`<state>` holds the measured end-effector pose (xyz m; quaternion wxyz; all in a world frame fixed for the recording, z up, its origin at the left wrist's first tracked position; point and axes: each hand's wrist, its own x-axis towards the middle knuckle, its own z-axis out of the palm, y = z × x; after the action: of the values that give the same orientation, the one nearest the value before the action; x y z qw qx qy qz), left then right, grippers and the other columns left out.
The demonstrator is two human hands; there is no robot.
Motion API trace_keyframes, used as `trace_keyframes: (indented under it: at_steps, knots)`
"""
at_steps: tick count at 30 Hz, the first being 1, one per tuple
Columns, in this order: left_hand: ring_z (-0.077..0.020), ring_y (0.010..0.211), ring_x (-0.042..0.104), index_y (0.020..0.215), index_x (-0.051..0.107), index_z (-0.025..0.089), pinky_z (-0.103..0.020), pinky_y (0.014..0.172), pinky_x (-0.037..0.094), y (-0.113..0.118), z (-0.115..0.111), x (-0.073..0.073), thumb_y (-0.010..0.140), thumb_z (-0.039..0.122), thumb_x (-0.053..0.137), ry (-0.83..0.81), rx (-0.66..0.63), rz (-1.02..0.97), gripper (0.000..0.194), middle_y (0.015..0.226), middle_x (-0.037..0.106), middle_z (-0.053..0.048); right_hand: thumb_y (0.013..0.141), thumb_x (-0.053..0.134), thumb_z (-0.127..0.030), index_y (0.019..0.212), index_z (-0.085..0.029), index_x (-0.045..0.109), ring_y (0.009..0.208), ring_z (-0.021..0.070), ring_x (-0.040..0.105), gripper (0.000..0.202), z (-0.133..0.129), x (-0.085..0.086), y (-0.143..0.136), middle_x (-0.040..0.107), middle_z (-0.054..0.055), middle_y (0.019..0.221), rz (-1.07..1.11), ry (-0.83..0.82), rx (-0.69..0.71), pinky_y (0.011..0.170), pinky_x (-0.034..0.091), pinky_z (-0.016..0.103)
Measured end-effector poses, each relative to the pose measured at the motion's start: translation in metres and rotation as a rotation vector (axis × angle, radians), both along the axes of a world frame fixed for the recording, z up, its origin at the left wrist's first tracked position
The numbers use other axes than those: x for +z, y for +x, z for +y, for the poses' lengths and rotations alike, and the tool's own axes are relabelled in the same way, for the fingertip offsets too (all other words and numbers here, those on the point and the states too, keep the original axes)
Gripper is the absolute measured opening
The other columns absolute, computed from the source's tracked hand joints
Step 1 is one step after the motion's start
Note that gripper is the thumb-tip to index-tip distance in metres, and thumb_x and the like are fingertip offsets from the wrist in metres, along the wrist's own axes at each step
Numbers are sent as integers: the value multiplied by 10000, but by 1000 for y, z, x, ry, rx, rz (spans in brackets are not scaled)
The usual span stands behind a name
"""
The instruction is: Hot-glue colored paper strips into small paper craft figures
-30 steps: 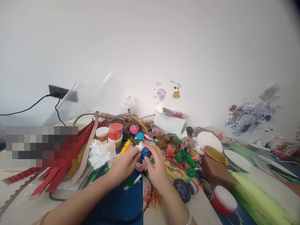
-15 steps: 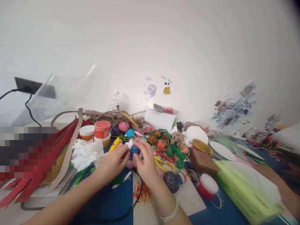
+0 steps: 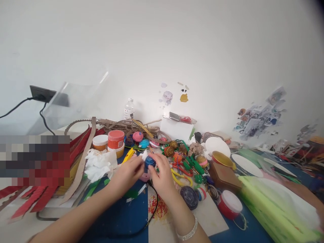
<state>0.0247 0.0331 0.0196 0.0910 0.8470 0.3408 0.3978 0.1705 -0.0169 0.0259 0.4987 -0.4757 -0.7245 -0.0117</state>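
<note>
Near the middle of the table, a blue coiled-paper dome (image 3: pixel 150 162) sits between the thumb and fingers of my right hand (image 3: pixel 162 175). My left hand (image 3: pixel 130 172) is closed in a pinch just left of the dome; what lies between its fingertips is hidden. A small white piece (image 3: pixel 144 154) shows behind the fingertips. Below both hands is a pink object (image 3: pixel 145 177), partly covered, with a black cord (image 3: pixel 156 199) beside it. A yellow tool (image 3: pixel 128 156) lies just beyond my left hand.
Crumpled white tissue (image 3: pixel 100 163) and stacked paint tubs (image 3: pixel 115 140) stand left. Coiled ornaments (image 3: pixel 189 197), yellow-handled scissors (image 3: pixel 181 179), a brown box (image 3: pixel 225 177) and a red tub (image 3: pixel 230 204) crowd the right. A bottle (image 3: pixel 129 109) stands by the wall.
The whole view has shifted slightly, so everything sits a little farther right. My left fingers are curled more tightly beside the dome; my right hand keeps its grip.
</note>
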Motion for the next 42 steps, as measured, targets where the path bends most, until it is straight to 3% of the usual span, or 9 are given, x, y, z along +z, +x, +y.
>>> trace_keyframes:
  at_steps: [8,16,31,37,42]
  knots:
    - [-155,659,494,724,475,214,-263,610,417,-1,-6,4,874,296,353,-48,-17,-20,210,663,503,17,864,451,-191,1170,-217,522,1057,206,511,315,3,-4,1,568,85,1109,54,12,16,915,429,366]
    - [-164,707,514,768,488,204,-289,676,439,0,-2,-1,897,244,327,29,-46,8,210,720,535,-6,863,449,-186,1173,-213,522,1071,210,503,319,4,-7,1,557,92,1120,52,26,1,930,421,386]
    - [-173,714,543,766,501,205,-317,747,457,0,-3,-2,864,177,325,199,24,95,203,730,572,-28,851,480,-211,1165,-233,552,1025,228,525,323,5,-11,0,583,89,1087,-13,39,-52,882,445,406]
    - [-155,646,502,696,471,209,-259,599,437,2,0,-6,797,153,381,131,57,38,147,640,514,-1,849,486,-207,1155,-235,562,1013,229,525,316,2,-7,-1,588,83,1080,-29,30,-42,881,445,400]
    - [-135,601,462,664,474,206,-241,568,410,1,1,-5,775,164,396,48,42,-22,142,617,477,21,850,486,-216,1166,-248,558,1018,226,534,326,1,-5,0,593,80,1080,-13,38,-21,875,452,392]
